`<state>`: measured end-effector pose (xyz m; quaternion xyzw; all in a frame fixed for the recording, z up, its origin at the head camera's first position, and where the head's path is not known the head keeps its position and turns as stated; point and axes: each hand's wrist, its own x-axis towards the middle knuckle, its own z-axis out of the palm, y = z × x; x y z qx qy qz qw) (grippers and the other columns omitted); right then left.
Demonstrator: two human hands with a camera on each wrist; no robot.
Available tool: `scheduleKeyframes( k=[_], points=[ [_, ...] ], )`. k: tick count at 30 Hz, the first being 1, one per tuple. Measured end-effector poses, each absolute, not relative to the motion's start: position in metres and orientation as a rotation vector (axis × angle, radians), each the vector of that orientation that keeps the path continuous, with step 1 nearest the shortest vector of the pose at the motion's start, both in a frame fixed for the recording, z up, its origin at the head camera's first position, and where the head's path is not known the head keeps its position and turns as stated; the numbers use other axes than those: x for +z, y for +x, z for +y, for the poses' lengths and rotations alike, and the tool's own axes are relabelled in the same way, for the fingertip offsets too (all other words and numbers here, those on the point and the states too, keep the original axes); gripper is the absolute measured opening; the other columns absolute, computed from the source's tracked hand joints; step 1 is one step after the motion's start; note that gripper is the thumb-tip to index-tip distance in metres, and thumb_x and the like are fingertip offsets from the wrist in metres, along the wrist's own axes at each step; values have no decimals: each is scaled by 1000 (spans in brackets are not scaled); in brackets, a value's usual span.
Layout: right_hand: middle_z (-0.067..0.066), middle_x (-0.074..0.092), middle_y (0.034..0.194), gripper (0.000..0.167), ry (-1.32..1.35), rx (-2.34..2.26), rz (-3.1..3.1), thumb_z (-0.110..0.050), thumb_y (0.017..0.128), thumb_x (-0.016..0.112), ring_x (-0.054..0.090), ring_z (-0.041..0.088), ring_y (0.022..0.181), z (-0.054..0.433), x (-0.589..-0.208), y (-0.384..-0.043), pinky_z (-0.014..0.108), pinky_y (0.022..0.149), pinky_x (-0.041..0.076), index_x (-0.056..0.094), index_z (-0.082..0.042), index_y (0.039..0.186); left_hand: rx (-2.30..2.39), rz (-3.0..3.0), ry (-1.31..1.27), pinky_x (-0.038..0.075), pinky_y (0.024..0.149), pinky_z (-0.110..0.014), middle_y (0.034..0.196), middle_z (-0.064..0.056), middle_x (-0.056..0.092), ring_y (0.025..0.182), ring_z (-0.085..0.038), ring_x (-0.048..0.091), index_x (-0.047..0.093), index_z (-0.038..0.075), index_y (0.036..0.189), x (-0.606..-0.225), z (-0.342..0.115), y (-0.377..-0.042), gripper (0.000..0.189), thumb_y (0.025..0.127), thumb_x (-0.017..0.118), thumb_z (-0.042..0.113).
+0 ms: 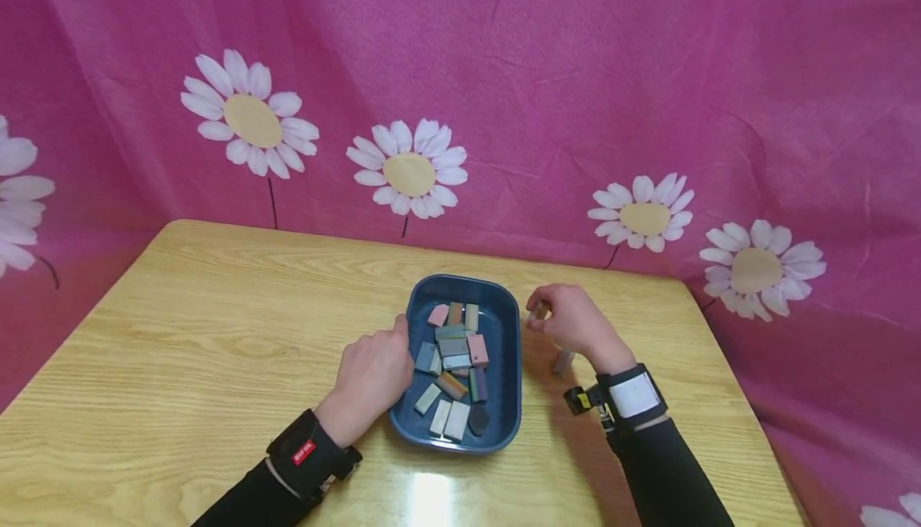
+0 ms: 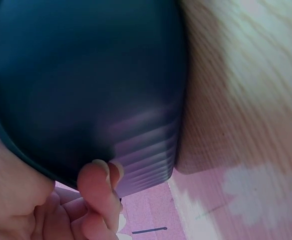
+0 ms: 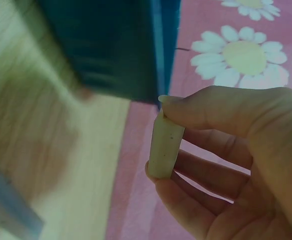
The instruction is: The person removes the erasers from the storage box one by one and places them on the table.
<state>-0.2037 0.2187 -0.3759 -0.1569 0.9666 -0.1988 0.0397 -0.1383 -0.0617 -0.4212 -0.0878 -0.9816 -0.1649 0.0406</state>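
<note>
A dark blue plastic tub (image 1: 508,375) stands on the table and holds several small blocks (image 1: 453,347) that look like erasers, in white, pink, grey, brown and striped colours. My left hand (image 1: 374,371) grips its left rim, the thumb over the edge and fingertips against the ribbed outer wall (image 2: 140,160) in the left wrist view. Just off the tub's right side, my right hand (image 1: 576,323) pinches a small cream eraser-like block (image 3: 166,147) by its ends, between thumb and a finger. Another greyish block (image 1: 564,361) lies on the table below that hand.
The light wooden table (image 1: 216,335) extends to both sides of the tub. Behind it hangs a pink cloth (image 1: 504,95) with large white daisies (image 1: 408,173). Both wrists wear black straps (image 1: 311,455) with small cameras.
</note>
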Motion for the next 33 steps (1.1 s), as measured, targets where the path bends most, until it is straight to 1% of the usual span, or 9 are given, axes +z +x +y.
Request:
scheduleKeyframes(
  k=[4, 9, 12, 17, 21, 27, 30, 33],
  points=[
    [3, 67, 85, 15, -422, -560, 2953, -12, 82, 74, 59, 19, 77, 224, -393, -205, 38, 72, 49, 71, -7, 95, -510, -3018, -256, 36, 41, -28, 59, -4, 53, 45, -15, 48, 53, -7, 134, -421, -62, -138, 49, 91, 62, 15],
    [5, 67, 89, 13, -411, -511, 2970, -6, 80, 71, 59, 20, 78, 227, -415, -206, 40, 75, 51, 72, -8, 92, -520, -3033, -241, 36, 41, -28, 61, -4, 54, 46, -15, 48, 53, -7, 135, -419, -61, -138, 50, 91, 61, 15],
    [6, 64, 91, 12, -419, -485, 2989, -3, 79, 69, 57, 21, 80, 228, -423, -205, 40, 77, 50, 72, -7, 90, -526, -3040, -233, 36, 42, -28, 62, -5, 55, 46, -15, 48, 52, -6, 135, -418, -61, -138, 49, 91, 61, 15],
    [7, 58, 90, 13, -452, -475, 3026, -1, 77, 68, 55, 21, 76, 229, -430, -200, 38, 73, 49, 72, -7, 88, -527, -3047, -227, 35, 42, -28, 60, -3, 52, 46, -15, 48, 52, -7, 136, -419, -61, -138, 50, 92, 60, 15],
    [7, 58, 89, 14, -471, -493, 3050, -1, 77, 69, 55, 20, 74, 229, -432, -198, 38, 73, 49, 71, -7, 89, -512, -3036, -234, 35, 41, -28, 58, -3, 50, 45, -15, 47, 52, -7, 135, -420, -61, -138, 50, 92, 60, 16],
    [7, 60, 91, 18, -473, -484, 3024, -3, 78, 71, 56, 21, 76, 230, -429, -199, 40, 75, 50, 71, -6, 96, -501, -3044, -229, 36, 42, -28, 59, -3, 52, 46, -15, 48, 52, -6, 136, -420, -61, -137, 50, 92, 61, 16],
    [10, 62, 95, 21, -493, -459, 3021, -4, 78, 71, 57, 22, 78, 231, -419, -202, 42, 76, 50, 71, -5, 99, -503, -3049, -228, 36, 42, -28, 60, -4, 52, 46, -15, 48, 52, -6, 136, -420, -61, -137, 50, 92, 61, 16],
    [13, 63, 102, 24, -486, -443, 3025, -5, 80, 70, 58, 26, 84, 229, -404, -205, 45, 79, 50, 70, -4, 104, -502, -3046, -230, 36, 42, -28, 59, -3, 52, 46, -15, 48, 52, -6, 136, -419, -61, -137, 50, 92, 61, 17]
  ],
)
